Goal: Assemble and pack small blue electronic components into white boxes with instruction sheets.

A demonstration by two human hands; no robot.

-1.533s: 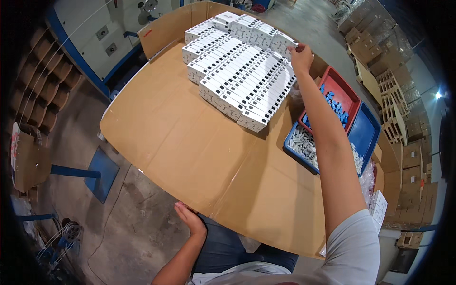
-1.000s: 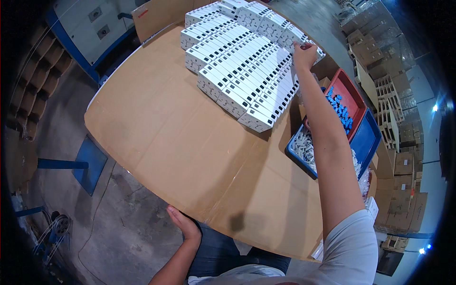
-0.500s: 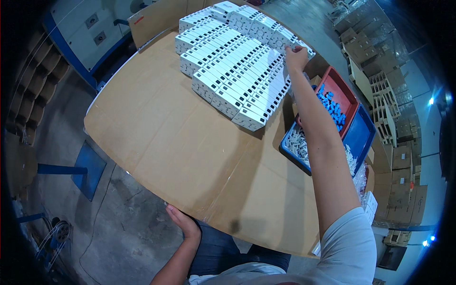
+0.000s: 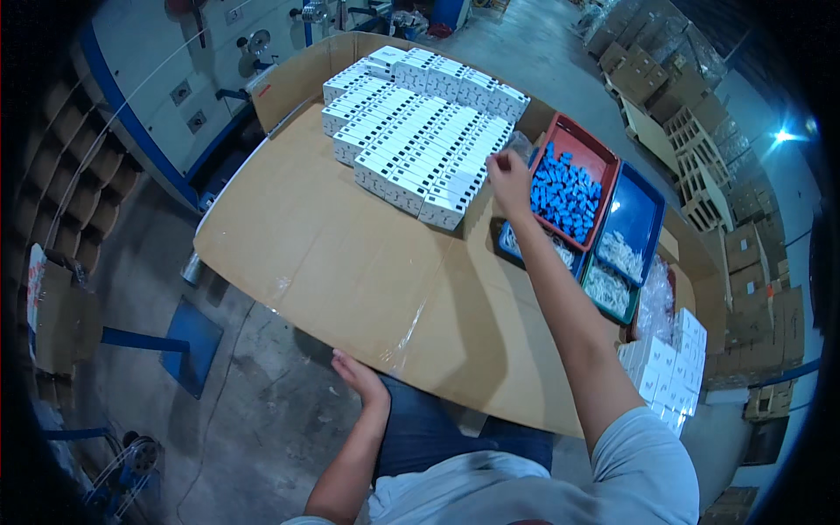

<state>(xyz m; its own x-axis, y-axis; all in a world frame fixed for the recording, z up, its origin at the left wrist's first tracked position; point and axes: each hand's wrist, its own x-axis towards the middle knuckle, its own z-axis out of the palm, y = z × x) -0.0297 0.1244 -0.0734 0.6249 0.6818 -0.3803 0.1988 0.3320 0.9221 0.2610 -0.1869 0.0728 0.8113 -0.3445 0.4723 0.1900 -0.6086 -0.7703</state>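
Observation:
My right hand is stretched out beside the right side of a block of white rectangular boxes. Its fingers are curled together, and whatever lies between them, if anything, is too small or hidden to make out. The boxes stand in packed rows, with small black squares along their tops and grey markings on their ends. Just right of that hand sits a red tray holding small blue pieces. My left hand rests at the table's front edge, its fingers stretched out and holding nothing.
Brown cardboard covers the table and rises as a wall along the back. A blue tray with white pieces adjoins the red one. Clear plastic bags and stacked white boxes stand at the right.
My right hand has drawn back from the far right of the white boxes toward their near right side. My left hand stays at the table edge. The view has shifted.

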